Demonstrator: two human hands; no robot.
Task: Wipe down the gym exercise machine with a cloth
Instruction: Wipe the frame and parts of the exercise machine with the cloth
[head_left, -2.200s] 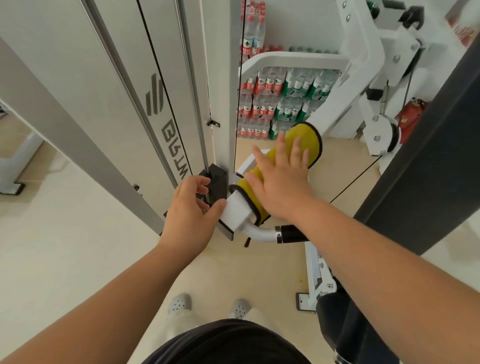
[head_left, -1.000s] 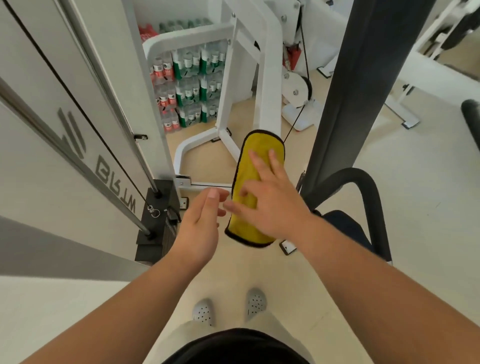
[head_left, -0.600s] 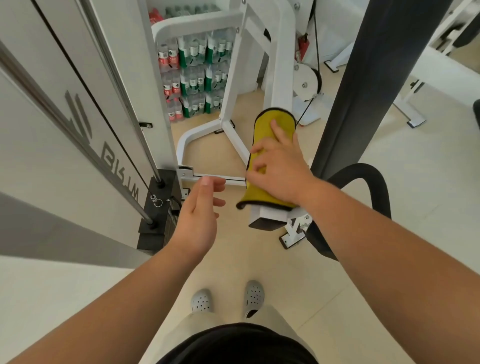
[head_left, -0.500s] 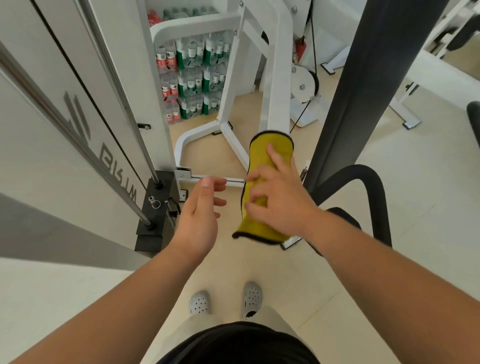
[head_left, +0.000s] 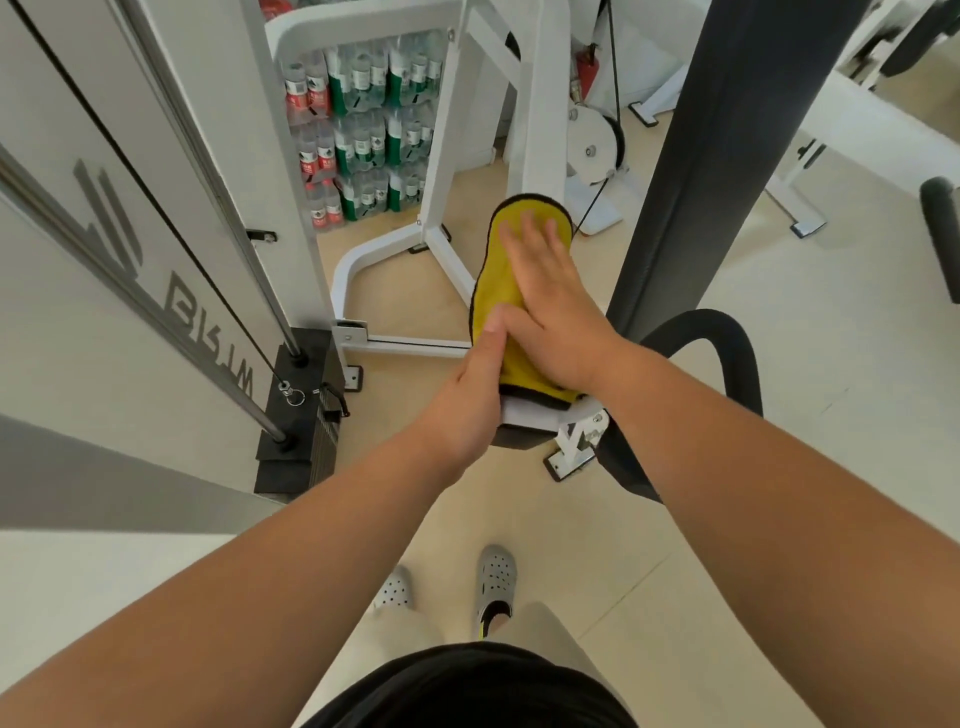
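The yellow cloth (head_left: 497, 291), edged in black, is draped lengthwise over a white arm of the exercise machine (head_left: 525, 414) in the middle of the frame. Its far end curves over toward the top of the frame, and its near end stops just short of the arm's end.

The person's right hand (head_left: 556, 312) lies on top of the cloth, palm down. Its fingers (head_left: 531, 236) are straight, a little spread and point up the frame, so it presses the cloth and grasps nothing. That forearm comes in from the lower right.

The left hand (head_left: 465, 410) reaches in from the lower left and stands edge-on against the cloth's left side, by its near end. The 1 finger that shows lies straight along the cloth's edge and touches the right thumb. The rest are hidden behind the hand, but it looks flat and unclenched.

Lower left of the hands stands a black weight stack (head_left: 298, 415) with 2 steel guide rods. Packs of bottled water (head_left: 363, 130) are stacked at the upper middle. A dark upright pad (head_left: 727, 156) runs down the right side. A pair of grey clogs (head_left: 496, 577) shows on the floor below.
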